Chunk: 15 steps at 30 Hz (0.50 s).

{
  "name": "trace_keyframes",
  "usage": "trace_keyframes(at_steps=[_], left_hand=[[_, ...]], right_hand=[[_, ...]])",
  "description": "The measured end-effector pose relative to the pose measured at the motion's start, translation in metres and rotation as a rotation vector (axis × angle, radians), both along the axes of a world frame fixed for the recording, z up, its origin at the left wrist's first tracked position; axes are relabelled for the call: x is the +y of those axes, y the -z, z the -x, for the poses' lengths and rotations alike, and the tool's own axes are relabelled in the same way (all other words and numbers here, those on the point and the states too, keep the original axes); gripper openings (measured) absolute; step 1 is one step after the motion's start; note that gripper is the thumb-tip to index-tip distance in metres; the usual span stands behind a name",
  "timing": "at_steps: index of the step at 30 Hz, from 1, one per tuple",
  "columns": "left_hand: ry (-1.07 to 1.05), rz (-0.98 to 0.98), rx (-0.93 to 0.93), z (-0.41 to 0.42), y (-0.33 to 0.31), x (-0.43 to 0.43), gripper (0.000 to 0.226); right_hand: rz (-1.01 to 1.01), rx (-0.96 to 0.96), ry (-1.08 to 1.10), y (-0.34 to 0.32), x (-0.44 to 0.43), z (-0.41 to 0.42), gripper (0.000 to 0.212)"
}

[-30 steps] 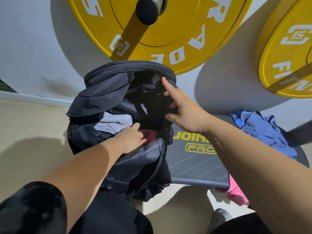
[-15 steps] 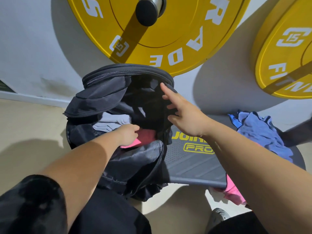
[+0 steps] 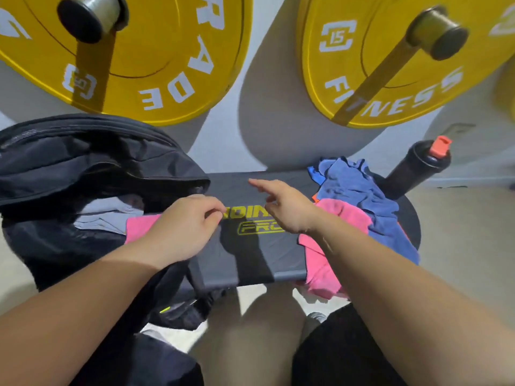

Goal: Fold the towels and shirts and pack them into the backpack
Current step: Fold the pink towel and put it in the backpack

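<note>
The black backpack (image 3: 83, 151) lies open at the left, leaning on the end of the dark bench (image 3: 250, 254). Inside it show a folded grey cloth (image 3: 103, 215) and a folded pink cloth (image 3: 138, 227). My left hand (image 3: 181, 227) hovers at the backpack's mouth over the bench edge, fingers loosely curled and holding nothing. My right hand (image 3: 287, 207) is above the middle of the bench with fingers stretched out, empty. At the bench's right end lies a crumpled pile: a blue cloth (image 3: 354, 185) on top of a pink cloth (image 3: 345, 215), with a bit of orange beneath.
Two yellow weight plates (image 3: 167, 51) (image 3: 376, 79) hang on pegs on the white wall behind. A black bottle (image 3: 418, 165) with a red cap stands beyond the pile at the right. My knees are under the bench's near edge. Beige floor surrounds the bench.
My left hand has come out of the backpack, leaving the pink cloth inside. My right hand let go of the backpack's rim and moved right over the bench. The view swung right.
</note>
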<state>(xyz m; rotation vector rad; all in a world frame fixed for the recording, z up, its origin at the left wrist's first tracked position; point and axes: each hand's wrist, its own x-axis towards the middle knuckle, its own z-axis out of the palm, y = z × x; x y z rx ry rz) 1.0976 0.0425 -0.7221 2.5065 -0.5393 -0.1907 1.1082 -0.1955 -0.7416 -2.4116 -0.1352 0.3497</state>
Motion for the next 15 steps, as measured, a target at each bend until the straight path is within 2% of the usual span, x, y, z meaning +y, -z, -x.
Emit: trace_keyframes(at_steps=[4, 7, 10, 13, 15], left_hand=[[0.033, -0.002, 0.141, -0.004, 0.031, -0.083, 0.024], [0.017, -0.009, 0.33, -0.007, 0.063, -0.139, 0.035], [0.023, -0.072, 0.416, -0.01, 0.096, -0.182, 0.044], [0.076, -0.171, 0.413, -0.016, 0.122, -0.211, 0.049], [0.186, -0.233, 0.421, -0.019, 0.137, -0.225, 0.056]], right_hand=[[0.225, 0.187, 0.144, 0.038, -0.093, 0.022, 0.058], [0.321, 0.332, 0.318, 0.066, -0.148, 0.035, 0.06], [0.366, 0.41, 0.429, 0.083, -0.174, 0.038, 0.071], [0.344, 0.372, 0.58, 0.102, -0.192, 0.033, 0.057], [0.322, 0.444, 0.614, 0.117, -0.201, 0.026, 0.063]])
